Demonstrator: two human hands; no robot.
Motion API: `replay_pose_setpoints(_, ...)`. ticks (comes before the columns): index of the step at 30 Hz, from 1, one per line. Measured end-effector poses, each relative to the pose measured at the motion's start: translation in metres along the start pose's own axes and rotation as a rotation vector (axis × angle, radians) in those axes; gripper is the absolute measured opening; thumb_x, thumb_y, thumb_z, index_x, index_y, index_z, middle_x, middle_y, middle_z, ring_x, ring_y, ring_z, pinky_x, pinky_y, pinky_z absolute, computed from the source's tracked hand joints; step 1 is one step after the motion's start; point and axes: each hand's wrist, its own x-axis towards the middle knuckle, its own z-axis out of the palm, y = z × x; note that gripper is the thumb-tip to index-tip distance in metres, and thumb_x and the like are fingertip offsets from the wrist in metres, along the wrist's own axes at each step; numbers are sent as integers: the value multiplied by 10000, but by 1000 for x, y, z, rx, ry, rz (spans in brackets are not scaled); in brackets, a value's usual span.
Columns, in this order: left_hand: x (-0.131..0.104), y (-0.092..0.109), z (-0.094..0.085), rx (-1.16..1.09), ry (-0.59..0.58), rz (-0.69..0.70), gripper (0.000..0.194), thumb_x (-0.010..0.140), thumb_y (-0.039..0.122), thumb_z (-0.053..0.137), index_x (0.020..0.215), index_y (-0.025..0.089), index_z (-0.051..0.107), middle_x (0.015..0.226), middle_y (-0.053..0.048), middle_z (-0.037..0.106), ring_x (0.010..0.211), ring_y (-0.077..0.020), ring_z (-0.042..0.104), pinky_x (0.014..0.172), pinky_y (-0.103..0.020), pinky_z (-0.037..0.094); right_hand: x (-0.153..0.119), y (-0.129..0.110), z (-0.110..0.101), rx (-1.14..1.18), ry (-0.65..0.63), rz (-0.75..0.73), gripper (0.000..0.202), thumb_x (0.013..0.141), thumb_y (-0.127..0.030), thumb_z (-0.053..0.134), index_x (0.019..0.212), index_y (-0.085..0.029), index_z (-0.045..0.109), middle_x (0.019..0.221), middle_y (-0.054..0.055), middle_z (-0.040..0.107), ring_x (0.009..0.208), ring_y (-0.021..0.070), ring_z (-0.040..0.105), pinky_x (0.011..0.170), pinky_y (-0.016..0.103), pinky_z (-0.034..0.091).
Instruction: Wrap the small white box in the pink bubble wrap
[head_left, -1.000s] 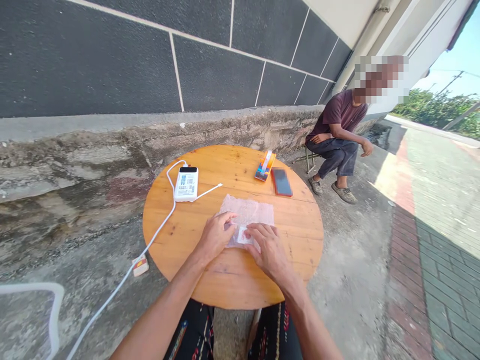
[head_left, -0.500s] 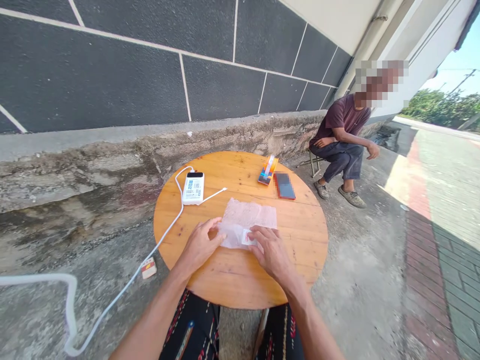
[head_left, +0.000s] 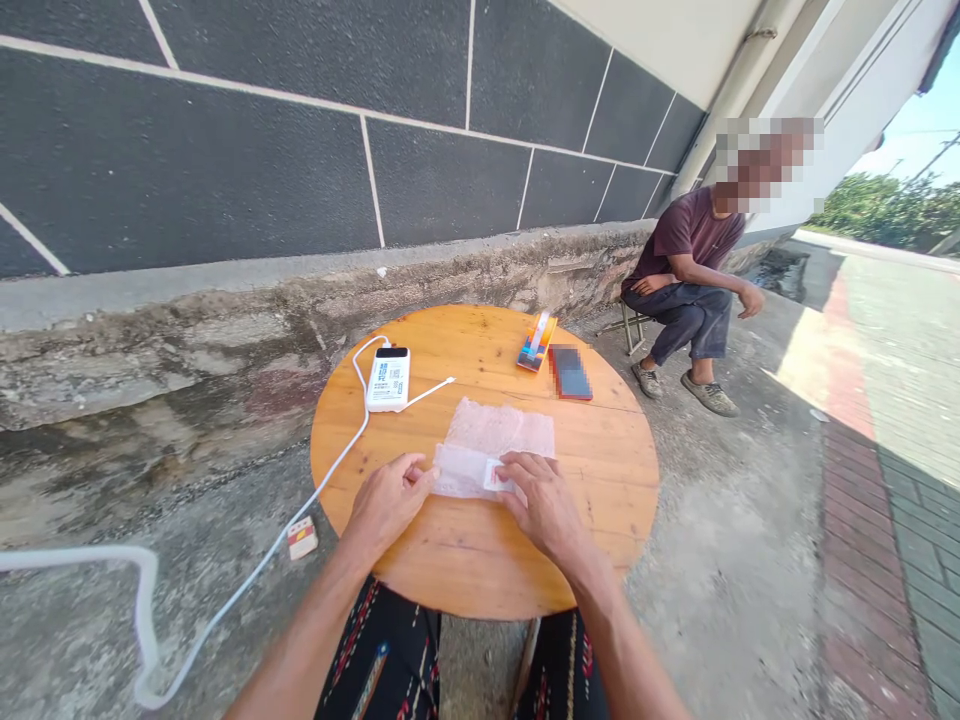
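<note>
Both hands [head_left: 390, 497] [head_left: 544, 500] press a plastic sheet [head_left: 491, 447] on the round table [head_left: 600, 480].

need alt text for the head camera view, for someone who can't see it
Two bare hands press a sheet of bubble wrap flat on a round wooden table: the left hand at its left edge, the right hand on a small white packet. Farther back lie a white power bank with cable, a phone and a colourful box; another person sits beyond.

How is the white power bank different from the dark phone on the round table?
The power bank is white and thick with a printed label; the phone is dark, thin, with a red edge. A white cable is attached to the power bank; the phone has none. The power bank lies at far left, the phone at far right. Both lie flat on the table.
</note>
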Motion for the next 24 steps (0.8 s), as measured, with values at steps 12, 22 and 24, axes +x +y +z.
replay_pose_setpoints(12,8,19,26,-160,-35,58,195,726,329,540,780,166,632,653,15,587,619,-148,516,555,-226,362,-2,-1,2,3,20,-2,248,803,-116,592,1022,-232,601,1169,62,614,1095,240,534,917,412,391)
replay_pose_setpoints(22,8,24,27,-325,-124,14,278,752,412,540,757,151,636,680,0,625,634,-158,547,551,-227,377,0,1,2,5,5,-2,256,796,-110,597,1022,-230,594,1162,51,610,1094,229,525,924,403,381)
replay_pose_setpoints(24,9,28,28,-211,-75,53,241,751,377,540,769,159,643,745,-17,655,696,-176,570,597,-239,393,0,0,2,-5,0,-2,253,796,-111,600,1020,-228,595,1160,52,610,1091,229,524,923,401,379)
